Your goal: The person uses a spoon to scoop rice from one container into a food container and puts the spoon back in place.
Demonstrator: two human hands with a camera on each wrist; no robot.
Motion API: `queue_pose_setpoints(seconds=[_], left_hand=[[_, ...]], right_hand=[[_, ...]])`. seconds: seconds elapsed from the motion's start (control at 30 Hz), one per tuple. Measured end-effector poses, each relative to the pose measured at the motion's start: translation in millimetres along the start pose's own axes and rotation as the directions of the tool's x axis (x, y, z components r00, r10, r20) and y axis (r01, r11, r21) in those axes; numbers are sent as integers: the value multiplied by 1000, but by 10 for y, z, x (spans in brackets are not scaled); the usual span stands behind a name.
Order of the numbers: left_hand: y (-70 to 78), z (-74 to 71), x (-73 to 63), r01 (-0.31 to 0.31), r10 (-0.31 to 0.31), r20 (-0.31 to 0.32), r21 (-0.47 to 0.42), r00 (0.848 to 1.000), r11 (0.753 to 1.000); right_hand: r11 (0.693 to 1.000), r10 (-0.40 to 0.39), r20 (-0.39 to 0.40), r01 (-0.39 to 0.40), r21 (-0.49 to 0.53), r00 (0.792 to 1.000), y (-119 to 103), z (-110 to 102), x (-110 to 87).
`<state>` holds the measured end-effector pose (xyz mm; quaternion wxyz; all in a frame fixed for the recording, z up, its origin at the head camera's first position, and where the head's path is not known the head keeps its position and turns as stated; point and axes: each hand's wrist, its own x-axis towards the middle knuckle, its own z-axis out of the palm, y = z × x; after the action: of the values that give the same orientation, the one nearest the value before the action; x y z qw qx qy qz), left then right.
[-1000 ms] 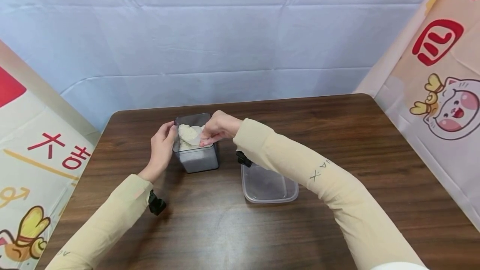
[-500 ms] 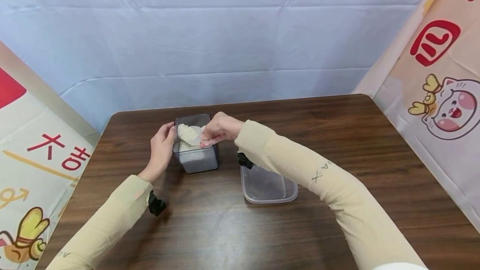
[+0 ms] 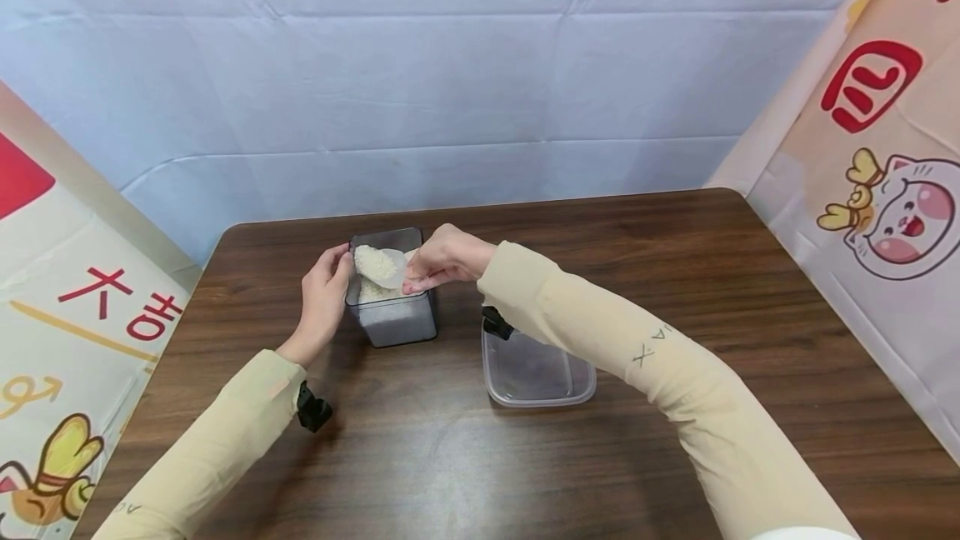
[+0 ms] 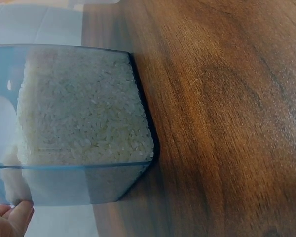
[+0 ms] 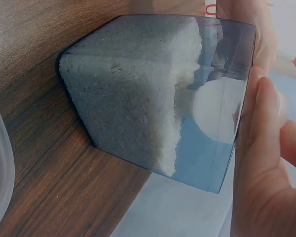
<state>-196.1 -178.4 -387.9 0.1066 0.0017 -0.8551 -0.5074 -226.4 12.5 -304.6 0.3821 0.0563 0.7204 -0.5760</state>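
Note:
A tinted clear container (image 3: 397,325) holds white rice (image 4: 89,108) and stands at the table's back left. My left hand (image 3: 322,292) grips its left wall near the rim. In the left wrist view, those fingertips (image 4: 20,217) show at the lower left against the wall. My right hand (image 3: 448,257) pinches a translucent white scoop (image 3: 391,272) over the rice, inside the container's mouth. A heap of rice lies on the scoop. Through the wall, the right wrist view shows the round scoop above the rice surface. My fingers hide its handle.
A shallow clear plastic box (image 3: 536,382) sits on the brown wooden table (image 3: 420,457), right of the container and partly under my right sleeve. A pale cloth (image 3: 420,90) hangs behind the table. Printed banners (image 3: 892,157) stand at both sides.
The right hand and the scoop of rice have risen slightly, and the right forearm has shifted a little to the right. The left hand and container have stayed in place.

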Motion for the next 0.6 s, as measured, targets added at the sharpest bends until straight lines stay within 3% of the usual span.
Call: queue_pose_setpoints(seconds=[0.6], left_hand=[[18,-6,-11,1,-1,-2,4,1000,1000]], right_hand=[[999,-10,-26,11,30,1000,31,-19,-15]])
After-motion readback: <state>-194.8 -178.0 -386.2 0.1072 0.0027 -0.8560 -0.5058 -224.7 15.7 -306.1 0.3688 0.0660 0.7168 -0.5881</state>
